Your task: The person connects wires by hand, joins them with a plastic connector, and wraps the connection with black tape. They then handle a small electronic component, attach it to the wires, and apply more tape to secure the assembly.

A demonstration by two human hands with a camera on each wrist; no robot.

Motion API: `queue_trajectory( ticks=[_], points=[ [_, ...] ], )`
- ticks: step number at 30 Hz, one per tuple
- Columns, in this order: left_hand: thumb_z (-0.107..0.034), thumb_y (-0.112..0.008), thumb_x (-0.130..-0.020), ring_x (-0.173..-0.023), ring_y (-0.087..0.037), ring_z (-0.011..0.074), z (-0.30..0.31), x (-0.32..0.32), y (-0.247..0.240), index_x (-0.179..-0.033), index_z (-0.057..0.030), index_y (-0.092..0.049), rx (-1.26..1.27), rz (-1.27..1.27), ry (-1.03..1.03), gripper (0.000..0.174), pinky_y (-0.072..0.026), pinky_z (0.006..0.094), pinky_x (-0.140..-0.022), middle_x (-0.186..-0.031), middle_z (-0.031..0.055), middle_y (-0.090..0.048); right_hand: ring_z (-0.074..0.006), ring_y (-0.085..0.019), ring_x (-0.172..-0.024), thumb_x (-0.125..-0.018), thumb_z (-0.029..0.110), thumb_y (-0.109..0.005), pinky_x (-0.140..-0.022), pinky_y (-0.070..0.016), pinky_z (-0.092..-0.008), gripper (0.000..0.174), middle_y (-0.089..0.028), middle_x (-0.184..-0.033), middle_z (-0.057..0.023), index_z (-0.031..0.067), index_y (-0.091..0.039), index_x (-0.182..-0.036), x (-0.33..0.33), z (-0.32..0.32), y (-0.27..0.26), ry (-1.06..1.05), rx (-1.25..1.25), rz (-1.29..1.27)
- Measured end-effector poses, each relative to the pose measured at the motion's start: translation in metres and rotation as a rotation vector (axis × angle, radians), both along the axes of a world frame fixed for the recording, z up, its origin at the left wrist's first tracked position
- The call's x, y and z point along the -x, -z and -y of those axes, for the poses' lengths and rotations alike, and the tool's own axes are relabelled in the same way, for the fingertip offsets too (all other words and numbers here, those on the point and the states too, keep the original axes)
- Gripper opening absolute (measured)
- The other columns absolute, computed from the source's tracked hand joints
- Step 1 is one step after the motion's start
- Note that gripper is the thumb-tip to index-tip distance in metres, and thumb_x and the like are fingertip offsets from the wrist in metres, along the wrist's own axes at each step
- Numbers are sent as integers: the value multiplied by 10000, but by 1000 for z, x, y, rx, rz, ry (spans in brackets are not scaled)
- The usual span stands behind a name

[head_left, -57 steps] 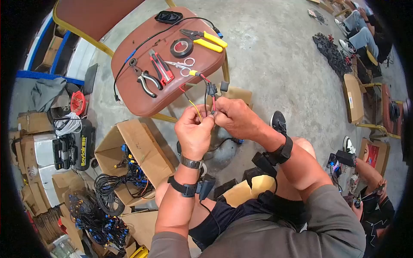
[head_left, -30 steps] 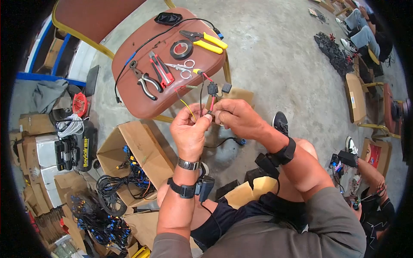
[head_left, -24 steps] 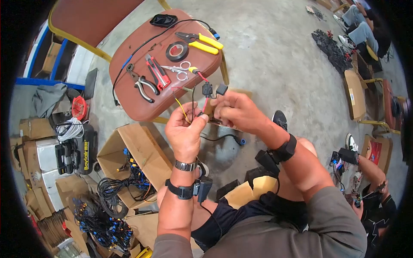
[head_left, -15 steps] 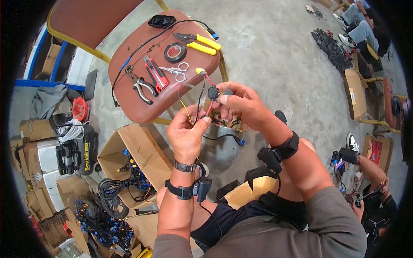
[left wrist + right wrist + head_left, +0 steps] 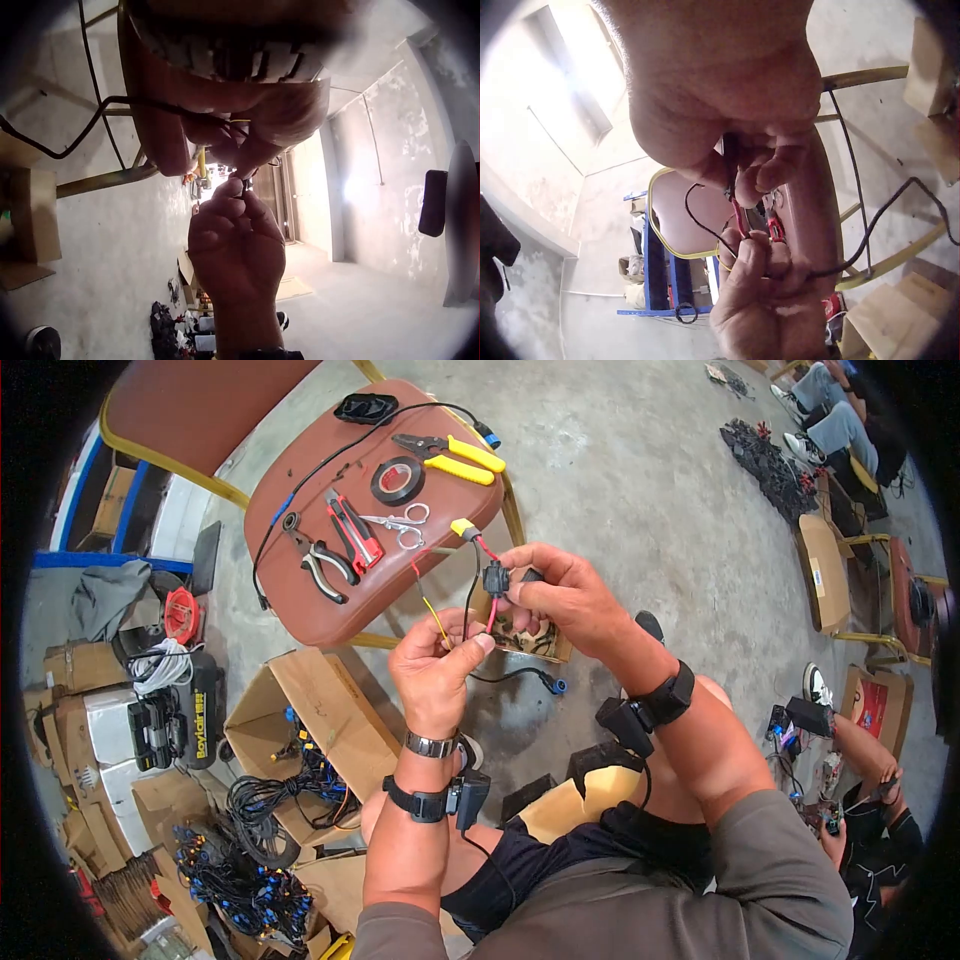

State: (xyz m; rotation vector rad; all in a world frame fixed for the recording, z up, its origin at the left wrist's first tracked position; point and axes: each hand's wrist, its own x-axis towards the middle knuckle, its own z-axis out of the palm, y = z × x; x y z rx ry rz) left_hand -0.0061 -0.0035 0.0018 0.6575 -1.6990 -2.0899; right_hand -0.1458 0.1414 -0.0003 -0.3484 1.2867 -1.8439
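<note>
In the head view my left hand [image 5: 432, 678] pinches the red wire [image 5: 492, 616] and the black wire [image 5: 470, 596] between thumb and fingers, with a yellow wire [image 5: 434, 616] beside them. My right hand [image 5: 572, 600] grips a small black holder [image 5: 496, 578] on the red wire, just above the left hand. A yellow connector [image 5: 463, 528] tops the wires, near the chair seat's edge. In the right wrist view the right hand's [image 5: 727, 112] fingers curl round the black part, and the red wire [image 5: 739, 217] runs down to the left hand [image 5: 769, 300].
On the brown chair seat [image 5: 290, 596] lie pliers [image 5: 328, 572], a red cutter [image 5: 354, 532], scissors [image 5: 405, 524], black tape [image 5: 397, 481], yellow-handled strippers [image 5: 455, 458] and a long black cable. Cardboard boxes [image 5: 335, 700] with cables stand at lower left. Other people sit at the right.
My right hand has moved from beside the left thumb, up the red wire, and now grips the black holder. The left hand keeps its pinch. The chair appears shifted slightly left in the head view.
</note>
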Motion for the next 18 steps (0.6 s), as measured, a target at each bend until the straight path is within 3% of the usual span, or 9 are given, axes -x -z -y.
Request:
queue_trajectory(
  ticks=[11, 14, 18],
  points=[
    [53, -683, -839, -688, -627, 155, 4, 1, 5, -1110, 34, -661, -130, -24, 79, 272, -517, 274, -596, -893, 107, -692, -72, -634, -702, -898, 47, -619, -596, -500, -226, 320, -642, -857, -2, 17, -609, -1216, 5, 4, -3, -33, 41, -47],
    [53, -655, -847, -674, -629, 178, 8, 2, 5, -1137, 37, -655, -253, -64, 62, 291, -513, 282, -584, -886, 126, -689, -79, -638, -709, -902, 60, -635, -598, -499, -231, 320, -643, -853, -4, 16, -611, -1218, 6, 5, -2, -58, 71, -3],
    [25, -638, -865, -645, -624, 187, 7, 3, 4, -1138, 38, -656, -232, -61, 22, 273, -505, 283, -576, -881, 123, -687, -83, -630, -694, -905, 66, -634, -600, -494, -231, 319, -645, -855, -9, 21, -613, -1220, 5, 8, 0, -50, 81, -1]
  ],
)
